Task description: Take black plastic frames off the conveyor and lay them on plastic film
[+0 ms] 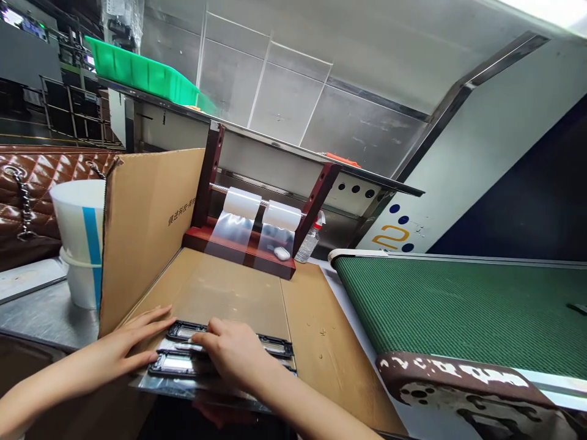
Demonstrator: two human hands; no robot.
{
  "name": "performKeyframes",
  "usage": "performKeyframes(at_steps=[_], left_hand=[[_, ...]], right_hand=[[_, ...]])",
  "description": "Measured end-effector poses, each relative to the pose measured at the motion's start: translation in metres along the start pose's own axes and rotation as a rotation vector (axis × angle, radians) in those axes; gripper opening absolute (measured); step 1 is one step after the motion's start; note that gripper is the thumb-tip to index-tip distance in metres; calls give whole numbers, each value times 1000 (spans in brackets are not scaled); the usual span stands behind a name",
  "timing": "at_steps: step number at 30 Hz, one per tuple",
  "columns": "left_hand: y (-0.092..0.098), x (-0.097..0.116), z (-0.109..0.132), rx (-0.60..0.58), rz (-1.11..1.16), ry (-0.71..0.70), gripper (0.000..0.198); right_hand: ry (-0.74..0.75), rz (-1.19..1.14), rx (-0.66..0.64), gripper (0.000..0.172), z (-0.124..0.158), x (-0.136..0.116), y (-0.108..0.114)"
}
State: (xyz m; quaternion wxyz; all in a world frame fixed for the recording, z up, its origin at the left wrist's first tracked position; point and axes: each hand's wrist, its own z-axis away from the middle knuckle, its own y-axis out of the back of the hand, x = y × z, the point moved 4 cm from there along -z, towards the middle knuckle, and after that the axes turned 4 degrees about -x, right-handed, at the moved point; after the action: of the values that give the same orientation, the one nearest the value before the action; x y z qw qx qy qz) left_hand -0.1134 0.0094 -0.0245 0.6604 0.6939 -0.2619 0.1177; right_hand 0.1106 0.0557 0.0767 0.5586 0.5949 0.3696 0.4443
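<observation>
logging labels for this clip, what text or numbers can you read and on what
"2": orange numeral with blue dots on the white machine panel by the green conveyor belt.
Dark printed characters on the cardboard flap: too small and skewed to read.
Label on the plastic bottle: too blurred to read.
No readable text elsewhere.

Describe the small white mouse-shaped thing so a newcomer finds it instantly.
Start at the flattened brown cardboard sheet ahead of the hands. At its far edge stands a dark red wooden roll holder carrying two white film rolls. The small white oval object lies on the holder's base under the right roll, left of a clear plastic bottle; it alone is rounded and opaque.
</observation>
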Motion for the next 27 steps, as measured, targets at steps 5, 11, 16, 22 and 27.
performKeyframes(at_steps=[5, 11, 16, 22, 27], left_hand=[[0, -5, -2, -11, 39, 19, 56], [3, -8, -4, -105, 34, 59, 61], [9, -8, -6, -102, 25, 41, 59], [7, -24, -12, -84, 28, 18, 59], [-3, -51, -18, -76, 43, -37, 58]], right_hand=[[-57, 34, -56, 24, 17, 14, 0], [-113, 9, -89, 27, 45, 29, 4], [-150, 7, -111, 26, 58, 38, 5], [-245, -12, 36, 27, 81, 48, 16], [-756, -149, 396, 50, 153, 102, -24]])
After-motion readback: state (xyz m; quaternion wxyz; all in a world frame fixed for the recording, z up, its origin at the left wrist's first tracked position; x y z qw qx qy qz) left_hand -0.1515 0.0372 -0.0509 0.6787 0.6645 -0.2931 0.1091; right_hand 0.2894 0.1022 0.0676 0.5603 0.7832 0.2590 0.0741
